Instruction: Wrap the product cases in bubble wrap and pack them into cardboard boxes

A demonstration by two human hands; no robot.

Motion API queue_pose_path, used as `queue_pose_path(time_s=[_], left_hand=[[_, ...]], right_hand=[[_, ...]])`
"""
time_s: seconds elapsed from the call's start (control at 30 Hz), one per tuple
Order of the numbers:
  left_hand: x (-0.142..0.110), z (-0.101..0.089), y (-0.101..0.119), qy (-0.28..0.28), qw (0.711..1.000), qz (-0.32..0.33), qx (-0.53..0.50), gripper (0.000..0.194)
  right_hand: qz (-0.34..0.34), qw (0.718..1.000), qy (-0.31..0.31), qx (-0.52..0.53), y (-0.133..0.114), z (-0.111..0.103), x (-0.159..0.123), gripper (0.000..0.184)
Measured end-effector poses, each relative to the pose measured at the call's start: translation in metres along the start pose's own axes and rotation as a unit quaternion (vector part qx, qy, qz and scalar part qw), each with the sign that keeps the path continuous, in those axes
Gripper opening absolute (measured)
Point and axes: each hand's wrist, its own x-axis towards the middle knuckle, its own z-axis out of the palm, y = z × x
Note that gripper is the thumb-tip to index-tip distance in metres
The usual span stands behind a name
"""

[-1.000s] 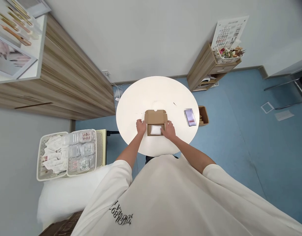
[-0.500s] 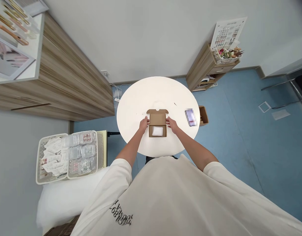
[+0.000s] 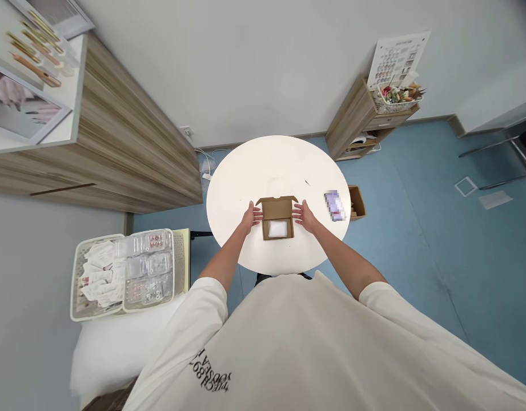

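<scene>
A small brown cardboard box stands with its lid raised on the round white table. Inside it lies a white packet, whose kind I cannot make out. My left hand is at the box's left side, thumb up and fingers apart, the fingertips close to the lid's edge. On the opposite side my right hand has its fingers spread, tips near the lid's right edge. Neither hand is wrapped round anything; whether the fingertips touch the cardboard is hard to tell.
A blurred purple item lies at the table's right. Beyond that edge an open carton stands lower down. White baskets of small packs are at left, below a wooden cabinet. A small cabinet stands at the back right.
The raised lid now leans more toward me and looks shorter. My fingers have spread, and the right hand has moved slightly outward from the box. The view has shifted a little.
</scene>
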Motion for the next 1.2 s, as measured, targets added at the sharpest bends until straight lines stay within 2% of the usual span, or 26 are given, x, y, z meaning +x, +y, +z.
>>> queue_pose_path(time_s=[0.13, 0.27, 0.43, 0.5, 0.57, 0.63, 0.73, 0.83, 1.0, 1.2], left_hand=[[-0.009, -0.002, 0.013, -0.027, 0.998, 0.027, 0.051, 0.087], [-0.01, -0.003, 0.013, -0.035, 0.998, 0.053, 0.021, 0.071], [-0.016, 0.003, -0.016, 0.001, 0.991, 0.099, 0.086, 0.033], [-0.023, 0.006, -0.032, 0.023, 0.984, 0.12, 0.132, 0.028], [-0.029, 0.011, -0.047, 0.06, 0.967, 0.152, 0.193, 0.032], [-0.036, 0.015, -0.058, 0.089, 0.949, 0.17, 0.249, 0.036], [-0.043, 0.021, -0.066, 0.097, 0.933, 0.162, 0.308, 0.031], [-0.047, 0.025, -0.068, 0.095, 0.917, 0.159, 0.353, 0.032], [-0.049, 0.029, -0.069, 0.085, 0.907, 0.155, 0.382, 0.04], [-0.055, 0.035, -0.067, 0.075, 0.908, 0.154, 0.381, 0.052]], right_hand=[[-0.022, 0.999, -0.036, -0.017, -0.009, -0.002, -0.003, 0.081], [-0.052, 0.996, -0.058, -0.042, -0.012, -0.003, -0.008, 0.075], [-0.088, 0.989, -0.064, -0.105, 0.007, -0.001, -0.019, 0.066], [-0.112, 0.978, -0.054, -0.169, 0.023, 0.001, -0.022, 0.055], [-0.146, 0.953, -0.013, -0.264, 0.04, 0.003, -0.026, 0.044], [-0.17, 0.919, 0.009, -0.354, 0.057, 0.005, -0.03, 0.042], [-0.185, 0.865, 0.015, -0.467, 0.076, 0.007, -0.036, 0.045], [-0.18, 0.833, 0.011, -0.523, 0.085, 0.009, -0.04, 0.049], [-0.164, 0.825, 0.012, -0.54, 0.09, 0.012, -0.041, 0.057], [-0.165, 0.84, 0.006, -0.517, 0.09, 0.018, -0.045, 0.058]])
